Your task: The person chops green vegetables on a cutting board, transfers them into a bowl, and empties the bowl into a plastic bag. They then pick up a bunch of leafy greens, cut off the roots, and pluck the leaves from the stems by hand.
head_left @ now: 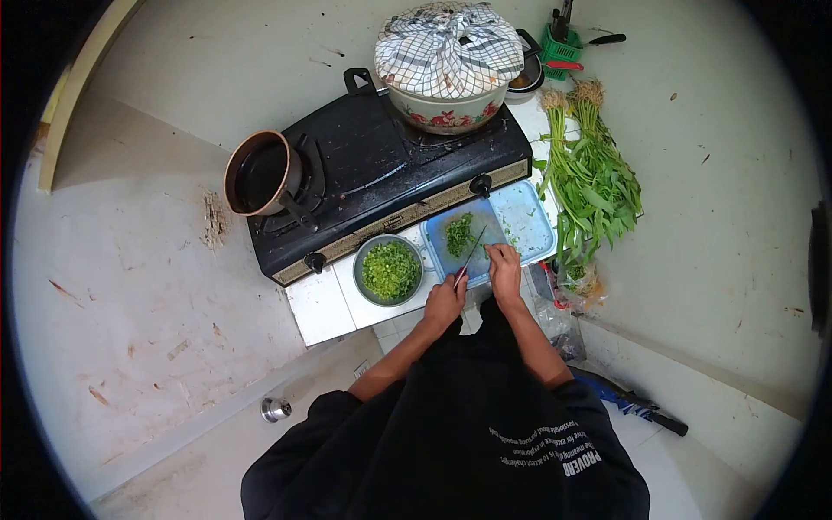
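My left hand (445, 303) is closed around the handle of a knife (471, 256), its thin blade slanting up over a blue cutting board (446, 258). A small pile of chopped greens (458, 234) lies on the board, left of the blade. Close to the blade on the right, my right hand (504, 270) has its fingers curled together at the board, with a bit of green at the fingertips. The board rests across a light blue tray (542, 221) dotted with green scraps. Left of my left hand stands a grey bowl (358, 276) full of chopped green pieces (390, 270).
Behind the board is a black gas stove (351, 165), bearing a brown saucepan (260, 173) and a large flowered pot (446, 113) covered with checked cloth. Bunches of leafy greens (594, 182) lie on the right. A green basket (562, 52) holds knives at the back.
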`<state>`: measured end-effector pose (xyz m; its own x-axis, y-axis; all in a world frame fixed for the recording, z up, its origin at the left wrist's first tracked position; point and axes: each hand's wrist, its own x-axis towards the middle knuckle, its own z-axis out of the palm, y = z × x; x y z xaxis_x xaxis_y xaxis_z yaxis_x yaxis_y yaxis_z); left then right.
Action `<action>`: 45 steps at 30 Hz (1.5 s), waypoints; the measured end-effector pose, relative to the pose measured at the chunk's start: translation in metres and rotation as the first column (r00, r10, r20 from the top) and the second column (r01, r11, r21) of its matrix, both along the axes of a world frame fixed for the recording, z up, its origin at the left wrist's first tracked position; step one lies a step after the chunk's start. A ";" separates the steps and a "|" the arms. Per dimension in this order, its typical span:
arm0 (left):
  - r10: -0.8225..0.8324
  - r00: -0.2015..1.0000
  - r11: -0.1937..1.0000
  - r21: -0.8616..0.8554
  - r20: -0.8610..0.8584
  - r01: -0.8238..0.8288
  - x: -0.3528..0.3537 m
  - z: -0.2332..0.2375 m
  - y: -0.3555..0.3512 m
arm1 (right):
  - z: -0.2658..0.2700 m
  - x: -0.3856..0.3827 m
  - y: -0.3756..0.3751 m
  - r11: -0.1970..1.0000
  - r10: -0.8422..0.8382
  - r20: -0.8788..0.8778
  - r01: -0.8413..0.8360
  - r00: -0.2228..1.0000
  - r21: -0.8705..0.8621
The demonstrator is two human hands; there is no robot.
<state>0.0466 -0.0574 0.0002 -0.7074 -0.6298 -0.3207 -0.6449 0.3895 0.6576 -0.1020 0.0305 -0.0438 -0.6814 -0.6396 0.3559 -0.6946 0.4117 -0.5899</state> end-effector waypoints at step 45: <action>0.390 0.920 0.915 -0.107 -0.019 -0.390 -0.058 -0.006 0.070 | -0.003 -0.065 -0.012 0.953 0.303 0.113 -0.298 0.946 -0.061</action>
